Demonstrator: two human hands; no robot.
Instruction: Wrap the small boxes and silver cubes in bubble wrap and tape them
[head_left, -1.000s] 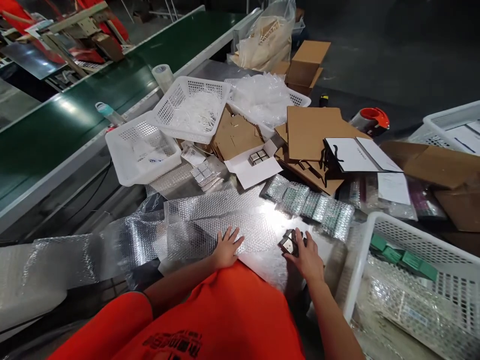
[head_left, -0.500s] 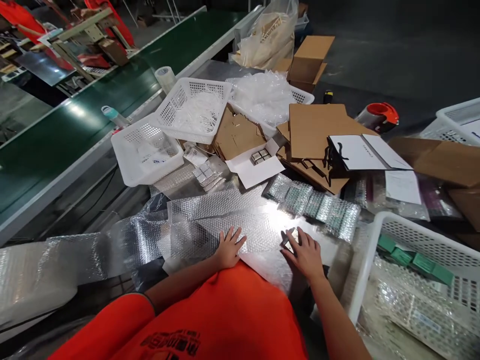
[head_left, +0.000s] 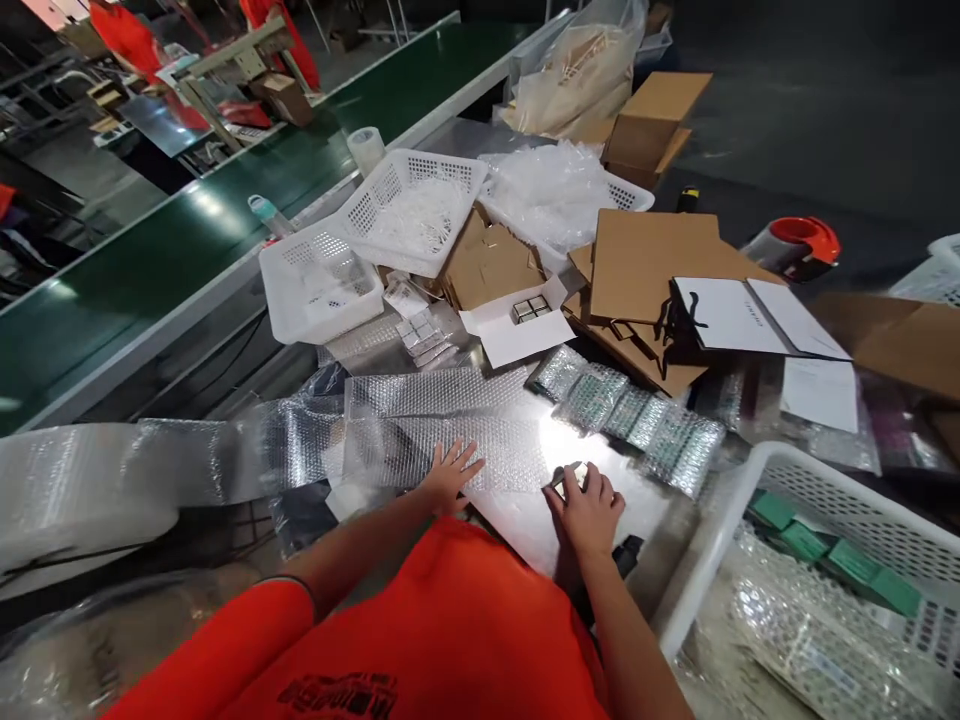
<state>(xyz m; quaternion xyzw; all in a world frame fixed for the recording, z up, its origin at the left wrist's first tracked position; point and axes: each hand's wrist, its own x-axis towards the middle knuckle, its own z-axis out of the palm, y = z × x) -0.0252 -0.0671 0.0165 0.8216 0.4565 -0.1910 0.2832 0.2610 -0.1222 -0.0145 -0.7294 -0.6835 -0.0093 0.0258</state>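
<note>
Head view: my left hand [head_left: 448, 478] lies flat, fingers spread, on the foil bubble wrap [head_left: 442, 450], holding nothing. Just right of that wrap, my right hand [head_left: 590, 512] curls around a small box [head_left: 568, 480]. The black print on my orange shirt [head_left: 450, 620] is too unclear to read.

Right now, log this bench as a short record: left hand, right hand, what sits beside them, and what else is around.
Left hand: open, palm down on silver bubble wrap
Right hand: fingers curled around a small dark box
Beside: row of bubble-wrapped packets; white plastic basket holding green boxes
Rest: flat cardboard sheets; white paper bag with black handles; green conveyor belt
</note>
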